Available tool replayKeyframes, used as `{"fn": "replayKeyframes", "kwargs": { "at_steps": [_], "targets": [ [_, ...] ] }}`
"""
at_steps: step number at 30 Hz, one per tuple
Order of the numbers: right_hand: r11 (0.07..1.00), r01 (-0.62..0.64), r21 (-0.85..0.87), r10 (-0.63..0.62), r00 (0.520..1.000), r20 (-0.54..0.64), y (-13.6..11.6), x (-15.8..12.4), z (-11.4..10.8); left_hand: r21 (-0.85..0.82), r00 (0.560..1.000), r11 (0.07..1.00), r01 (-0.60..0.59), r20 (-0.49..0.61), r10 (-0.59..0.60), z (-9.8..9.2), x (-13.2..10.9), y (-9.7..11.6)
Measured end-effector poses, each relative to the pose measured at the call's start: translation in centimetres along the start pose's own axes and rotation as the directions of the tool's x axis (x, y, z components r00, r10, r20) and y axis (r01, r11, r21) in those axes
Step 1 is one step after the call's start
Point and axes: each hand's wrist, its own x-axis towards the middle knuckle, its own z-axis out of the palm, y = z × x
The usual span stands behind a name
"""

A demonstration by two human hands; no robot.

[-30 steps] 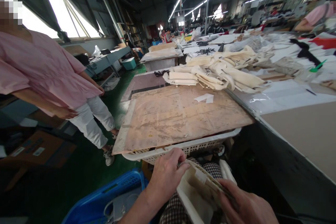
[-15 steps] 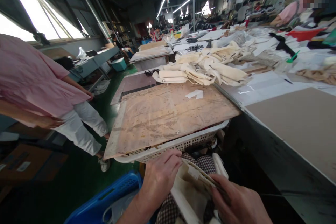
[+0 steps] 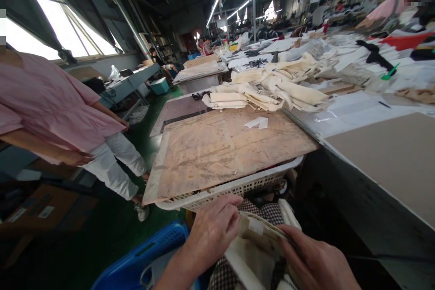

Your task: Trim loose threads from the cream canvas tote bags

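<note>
A cream fabric piece (image 3: 253,244) with a small white label near its top edge is stretched between my two hands, low in the head view. My left hand (image 3: 215,224) pinches its left end, fingers closed. Around its right edge my right hand (image 3: 316,253) is closed, thumb on the near side. The fabric hangs down between them, and its lower part runs out of the picture. Behind and below it shows dark-and-white checked cloth (image 3: 222,274), apparently over my lap.
Ahead lies a worn wooden board (image 3: 217,154) on a white plastic basket (image 3: 238,188), with cream fabric pieces (image 3: 258,93) heaped at its far end. A blue basket (image 3: 142,253) sits low left. A person in a pink top (image 3: 50,104) stands left. A table (image 3: 390,149) runs along the right.
The whole view has shifted slightly, so the surroundings sit a little further right. Both hands keep their hold on the cream fabric piece.
</note>
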Motion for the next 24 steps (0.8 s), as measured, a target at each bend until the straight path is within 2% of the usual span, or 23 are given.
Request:
{"fn": "replayKeyframes", "kwargs": {
  "at_steps": [5, 9, 11, 15, 18, 21, 24],
  "targets": [
    [0.999, -0.034, -0.001, 0.034, 0.999, -0.019, -0.1, 0.3, 0.2, -0.164, 0.998, 0.986, 0.032, 0.05, -0.024, -0.1, -0.6, -0.1],
    [0.998, -0.056, -0.032, 0.053, 0.996, -0.076, -0.3, 0.2, 0.3, -0.349, 0.994, 0.936, 0.043, 0.111, -0.004, -0.1, -0.9, 0.0],
    [0.998, -0.062, -0.033, 0.058, 0.994, -0.096, -0.5, 0.2, 0.1, -0.399, 0.992, 0.913, 0.089, 0.116, -0.046, 0.0, -1.0, 0.1],
    [0.992, -0.117, 0.04, 0.12, 0.989, -0.084, -0.7, 0.2, -0.8, -0.416, 0.974, 0.881, 0.224, 0.07, -0.215, 0.5, -1.0, 0.4],
    [0.983, -0.157, 0.089, 0.163, 0.985, -0.053, -0.7, 0.3, -1.3, -0.401, 0.954, 0.87, 0.288, 0.048, -0.294, 0.8, -0.8, 0.8],
    [0.983, -0.153, 0.103, 0.159, 0.986, -0.057, -0.8, 0.4, -1.5, -0.363, 0.951, 0.88, 0.306, 0.063, -0.304, 0.4, -0.1, 1.3],
    [0.981, -0.154, 0.118, 0.161, 0.986, -0.053, -0.9, 0.4, -1.5, -0.315, 0.961, 0.91, 0.268, 0.152, -0.23, -0.4, 0.9, 1.6]
  ]
}}
